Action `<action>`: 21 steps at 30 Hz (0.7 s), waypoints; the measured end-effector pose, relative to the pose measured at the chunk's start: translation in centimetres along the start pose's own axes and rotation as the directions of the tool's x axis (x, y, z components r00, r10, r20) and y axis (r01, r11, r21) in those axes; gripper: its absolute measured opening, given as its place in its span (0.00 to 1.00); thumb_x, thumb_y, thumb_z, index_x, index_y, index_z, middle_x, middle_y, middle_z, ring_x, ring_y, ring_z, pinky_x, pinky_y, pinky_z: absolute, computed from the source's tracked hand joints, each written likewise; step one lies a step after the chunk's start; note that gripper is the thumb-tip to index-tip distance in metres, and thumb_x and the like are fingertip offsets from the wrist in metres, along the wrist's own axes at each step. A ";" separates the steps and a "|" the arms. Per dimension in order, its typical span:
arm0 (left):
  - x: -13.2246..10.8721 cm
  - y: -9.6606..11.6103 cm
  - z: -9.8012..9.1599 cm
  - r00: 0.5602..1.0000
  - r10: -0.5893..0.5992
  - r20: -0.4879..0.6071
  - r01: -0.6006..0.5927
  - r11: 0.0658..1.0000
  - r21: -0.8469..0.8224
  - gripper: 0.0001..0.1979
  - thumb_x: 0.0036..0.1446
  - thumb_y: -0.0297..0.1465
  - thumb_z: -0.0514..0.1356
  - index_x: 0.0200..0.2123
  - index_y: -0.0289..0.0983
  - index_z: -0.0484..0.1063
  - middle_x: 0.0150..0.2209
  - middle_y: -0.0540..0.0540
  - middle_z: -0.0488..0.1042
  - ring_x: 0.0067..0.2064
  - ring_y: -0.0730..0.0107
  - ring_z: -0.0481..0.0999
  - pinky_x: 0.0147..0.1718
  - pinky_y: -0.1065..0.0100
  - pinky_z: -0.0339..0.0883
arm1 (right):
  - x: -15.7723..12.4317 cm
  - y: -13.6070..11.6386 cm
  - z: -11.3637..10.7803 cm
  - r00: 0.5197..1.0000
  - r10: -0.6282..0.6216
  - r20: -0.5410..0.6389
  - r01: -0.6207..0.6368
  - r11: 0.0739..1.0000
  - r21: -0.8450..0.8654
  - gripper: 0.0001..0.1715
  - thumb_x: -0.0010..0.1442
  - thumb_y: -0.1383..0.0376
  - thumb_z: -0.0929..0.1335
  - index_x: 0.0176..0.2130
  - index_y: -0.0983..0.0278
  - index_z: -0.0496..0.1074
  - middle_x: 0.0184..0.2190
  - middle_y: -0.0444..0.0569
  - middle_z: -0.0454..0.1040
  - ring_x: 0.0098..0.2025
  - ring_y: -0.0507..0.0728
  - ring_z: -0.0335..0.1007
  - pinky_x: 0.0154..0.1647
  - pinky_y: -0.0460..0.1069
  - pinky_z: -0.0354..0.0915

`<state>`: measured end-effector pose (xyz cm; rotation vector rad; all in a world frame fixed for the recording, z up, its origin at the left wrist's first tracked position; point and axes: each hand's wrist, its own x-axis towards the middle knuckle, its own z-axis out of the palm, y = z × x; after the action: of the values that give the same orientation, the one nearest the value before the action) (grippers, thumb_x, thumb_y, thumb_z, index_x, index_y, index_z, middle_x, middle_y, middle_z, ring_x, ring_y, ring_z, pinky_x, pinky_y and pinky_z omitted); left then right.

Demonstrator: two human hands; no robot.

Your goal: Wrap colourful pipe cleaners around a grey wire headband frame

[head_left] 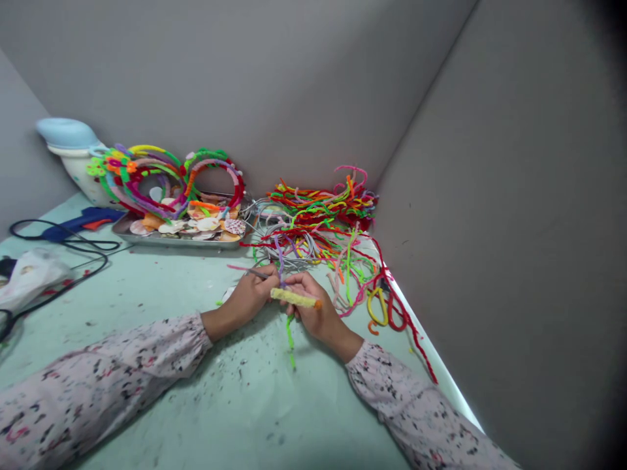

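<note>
Between my hands, above the table, is a headband [294,297] wrapped in fuzzy pipe cleaner. Pale yellow covers its near part, with an orange tip, and a grey and pink end sticks out at the left. My left hand [251,295] is closed around the grey part. My right hand [313,307] has its fingers bent together at the headband, beside a purple pipe cleaner [280,254] that rises from between both hands. The exact pinch is partly hidden. A bright green pipe cleaner [290,339] hangs below the right fingers.
Behind my hands lies a tangled pile of coloured pipe cleaners [323,205]. A metal tray [186,243] of seashells stands left of it, with finished headbands [161,186] on top. Farther left are a white container with a blue lid [68,134], a black cable [63,245] and a plastic bag [34,277].
</note>
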<state>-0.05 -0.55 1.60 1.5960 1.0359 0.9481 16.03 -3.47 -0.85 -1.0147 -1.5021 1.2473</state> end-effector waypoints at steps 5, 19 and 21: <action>0.0 0.0 -0.1 1.000 -0.008 -0.008 0.008 1.000 0.027 0.10 0.52 0.29 0.52 0.19 0.37 0.60 0.20 0.52 0.62 0.24 0.73 0.60 0.23 0.69 0.52 | -0.1 0.0 0.0 1.000 -0.012 -0.011 0.012 1.000 -0.025 0.10 0.64 0.59 0.62 0.43 0.61 0.66 0.25 0.41 0.69 0.24 0.50 0.65 0.24 0.44 0.60; 0.0 -0.5 -0.2 0.999 -0.035 0.012 0.034 0.998 0.058 0.08 0.53 0.32 0.52 0.23 0.37 0.62 0.19 0.54 0.63 0.24 0.72 0.63 0.25 0.70 0.55 | -0.1 -0.5 -0.1 1.000 -0.012 -0.029 0.010 0.997 -0.083 0.09 0.64 0.59 0.62 0.42 0.61 0.65 0.29 0.43 0.72 0.27 0.51 0.66 0.27 0.46 0.61; 0.0 -0.5 -0.4 1.000 -0.007 0.030 0.004 0.996 0.092 0.09 0.53 0.31 0.51 0.22 0.37 0.63 0.20 0.53 0.64 0.25 0.72 0.64 0.26 0.69 0.56 | -0.1 -0.6 0.0 0.999 0.001 -0.044 -0.005 0.997 -0.075 0.09 0.64 0.59 0.62 0.42 0.61 0.65 0.28 0.42 0.71 0.26 0.51 0.65 0.25 0.45 0.60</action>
<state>-0.48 -0.38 1.18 1.6773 1.0752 0.8807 16.04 -3.65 -0.31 -1.0874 -1.5241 1.1707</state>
